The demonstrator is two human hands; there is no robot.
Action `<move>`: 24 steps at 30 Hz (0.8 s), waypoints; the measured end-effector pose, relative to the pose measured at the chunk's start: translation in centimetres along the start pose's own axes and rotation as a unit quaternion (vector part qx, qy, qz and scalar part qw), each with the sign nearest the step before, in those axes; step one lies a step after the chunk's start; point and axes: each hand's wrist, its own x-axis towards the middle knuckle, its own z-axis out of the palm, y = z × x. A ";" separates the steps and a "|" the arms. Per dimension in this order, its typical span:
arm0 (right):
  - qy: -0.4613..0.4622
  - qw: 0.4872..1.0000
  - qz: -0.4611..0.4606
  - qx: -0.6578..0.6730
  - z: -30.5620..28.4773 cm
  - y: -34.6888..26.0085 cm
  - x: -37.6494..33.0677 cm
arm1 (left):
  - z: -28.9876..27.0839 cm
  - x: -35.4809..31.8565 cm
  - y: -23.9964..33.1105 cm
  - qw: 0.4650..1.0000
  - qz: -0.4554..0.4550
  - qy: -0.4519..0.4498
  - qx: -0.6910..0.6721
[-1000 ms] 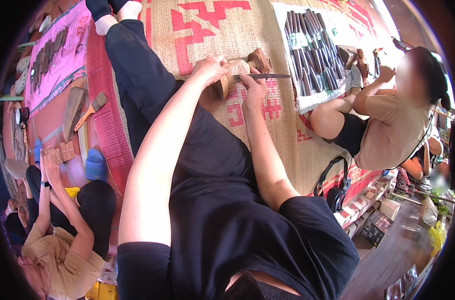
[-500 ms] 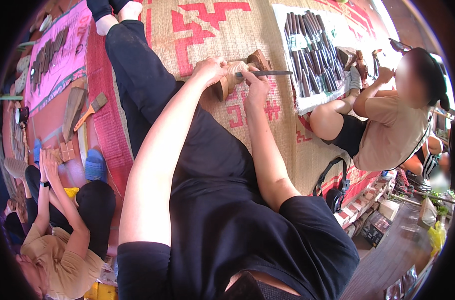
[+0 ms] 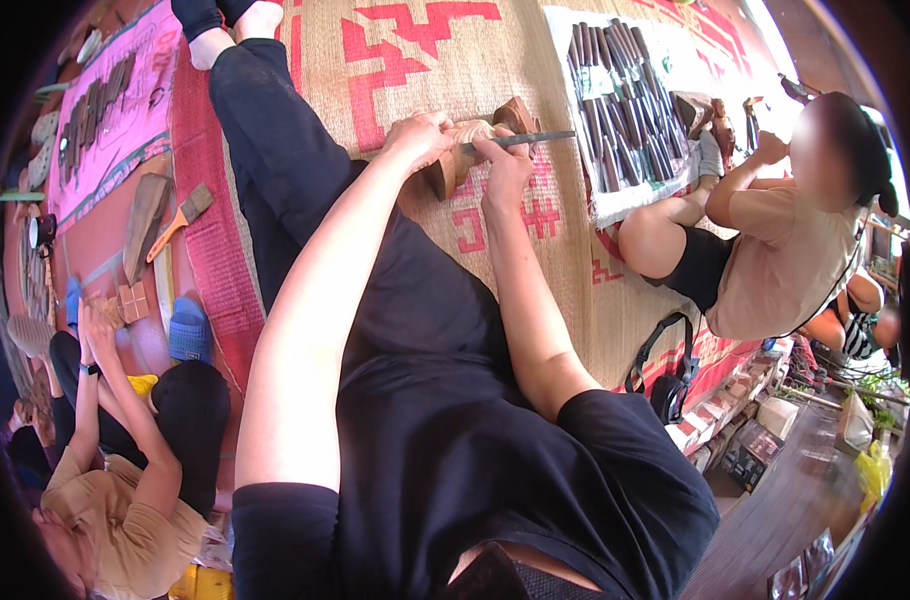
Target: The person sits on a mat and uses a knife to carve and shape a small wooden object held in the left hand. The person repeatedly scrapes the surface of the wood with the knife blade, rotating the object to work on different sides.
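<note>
A pale, carved piece of wood (image 3: 472, 131) with a darker brown base lies on the mat in front of me, beside my bent leg. My left hand (image 3: 420, 137) is closed over its left end, pressing it in place. In my right hand (image 3: 508, 163) is a thin, dark, bar-shaped carving tool (image 3: 547, 136). Its left end lies against the wood, and the other end sticks out to the right. Whether it is a file or a chisel I cannot tell. A reddish-brown wooden block (image 3: 515, 113) sits just beyond the tool, touching or nearly touching the carving.
Several dark-handled tools (image 3: 630, 105) lie on a white cloth at the right, near a seated person (image 3: 795, 220). At the left are a pink sheet (image 3: 140, 110) with more tools, a brush (image 3: 182, 222), a blue slipper (image 3: 190, 330) and another seated person (image 3: 125, 500). A black bag (image 3: 670, 395) rests at right.
My right hand and the dark tool have shifted slightly left across the wood, the tool's outer end rising a little. My left hand stays on the carving.
</note>
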 end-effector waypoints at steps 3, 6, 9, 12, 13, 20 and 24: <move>0.008 0.998 0.034 0.048 0.0 -0.9 0.6 | 0.6 0.1 -0.4 0.999 -0.016 0.027 0.011; 0.020 0.999 0.014 0.023 -0.1 -0.2 0.8 | 0.6 0.5 -0.5 1.000 -0.024 0.014 -0.002; 0.004 0.998 -0.039 -0.042 0.6 -0.6 0.0 | -0.2 -0.1 0.4 1.000 -0.016 -0.008 0.013; -0.001 0.999 -0.026 -0.036 0.4 -0.3 0.7 | -0.4 -0.4 0.6 1.000 -0.018 -0.003 0.008; 0.001 1.000 -0.011 -0.023 0.4 -0.5 0.9 | -0.4 -0.4 0.5 1.000 -0.025 -0.002 0.007; 0.009 0.996 -0.069 -0.053 1.0 -0.3 0.7 | -0.5 -0.3 0.9 0.999 -0.038 -0.013 0.000; 0.010 1.000 -0.006 -0.027 0.4 -1.2 1.5 | -0.5 -0.6 0.8 0.999 -0.040 -0.011 0.004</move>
